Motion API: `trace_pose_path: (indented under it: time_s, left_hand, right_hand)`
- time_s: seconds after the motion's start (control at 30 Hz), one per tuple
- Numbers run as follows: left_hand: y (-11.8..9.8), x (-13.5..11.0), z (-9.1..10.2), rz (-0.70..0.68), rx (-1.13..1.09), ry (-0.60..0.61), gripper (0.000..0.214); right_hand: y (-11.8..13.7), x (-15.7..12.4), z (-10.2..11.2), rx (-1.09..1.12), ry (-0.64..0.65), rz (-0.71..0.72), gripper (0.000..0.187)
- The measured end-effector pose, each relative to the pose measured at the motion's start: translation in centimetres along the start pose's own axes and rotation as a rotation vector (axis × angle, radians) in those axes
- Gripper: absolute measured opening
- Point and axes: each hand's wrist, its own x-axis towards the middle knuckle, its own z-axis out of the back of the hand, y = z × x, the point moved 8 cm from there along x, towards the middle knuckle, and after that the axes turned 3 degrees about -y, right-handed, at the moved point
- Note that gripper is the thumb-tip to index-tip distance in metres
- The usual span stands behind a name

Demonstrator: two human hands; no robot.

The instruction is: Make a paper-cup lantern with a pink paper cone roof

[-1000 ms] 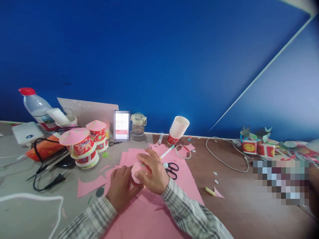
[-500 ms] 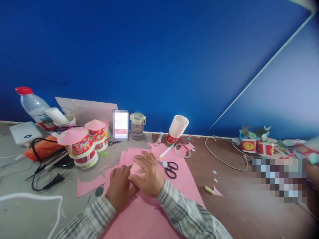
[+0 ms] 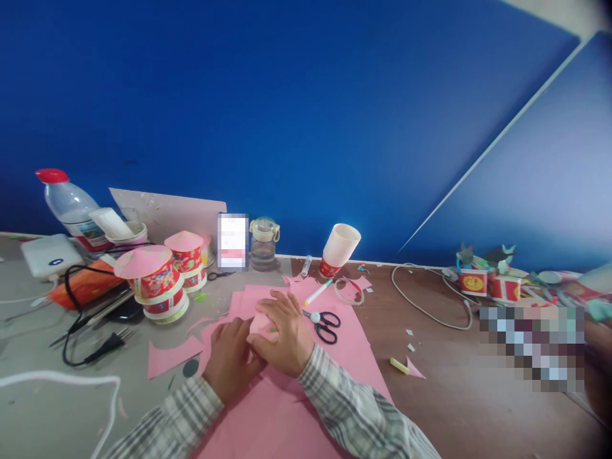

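Observation:
My left hand (image 3: 231,362) and my right hand (image 3: 283,331) meet over a small pink paper piece (image 3: 261,324) with green dots, which lies on large pink paper sheets (image 3: 282,414). Left fingers curl round its near edge. My right hand covers it from above, thumb pinching the paper against the left fingers. Most of the piece is hidden under my hands. Black scissors (image 3: 325,324) lie just right of my right hand.
Red paper cups with pink cone lids (image 3: 153,282) stand at the left, near a water bottle (image 3: 71,205) and a black power cord (image 3: 88,341). A stack of paper cups (image 3: 339,247), a glass jar (image 3: 264,243), a marker (image 3: 319,292) and a white cable (image 3: 430,305) lie behind.
The pink piece was lifted and showing a rounded face a second ago; now my right hand has pressed lower over it and hides most of it. The left hand barely moved.

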Motion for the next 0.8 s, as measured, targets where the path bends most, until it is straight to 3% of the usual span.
trace_pose_path:
  time_s: [0.13, 0.27, 0.37, 0.6, 0.73, 0.8]
  left_hand:
    - [0.1, -0.1, 0.0, -0.007, 0.002, -0.020, 0.048]
    - [0.0, 0.0, 0.1, 0.011, 0.010, -0.005, 0.034]
    - [-0.1, 0.1, 0.1, 0.018, 0.003, 0.025, 0.027]
    - [0.0, 0.1, 0.1, -0.005, 0.001, -0.005, 0.036]
    - [-0.1, 0.0, 0.3, -0.020, -0.001, -0.035, 0.045]
    - [-0.1, 0.0, 0.2, -0.014, 0.000, -0.025, 0.043]
  right_hand:
    - [0.5, 0.0, 1.0, 0.019, -0.048, 0.031, 0.053]
    - [1.0, 0.1, 1.0, 0.026, -0.055, 0.102, 0.033]
    - [0.8, 0.2, 0.4, 0.020, -0.025, 0.076, 0.023]
    - [0.6, 0.2, -0.2, 0.031, 0.011, 0.019, 0.024]
    - [0.4, 0.5, 2.6, 0.084, -0.094, 0.055, 0.045]
    - [-0.8, 0.6, 4.8, 0.122, -0.187, 0.034, 0.037]
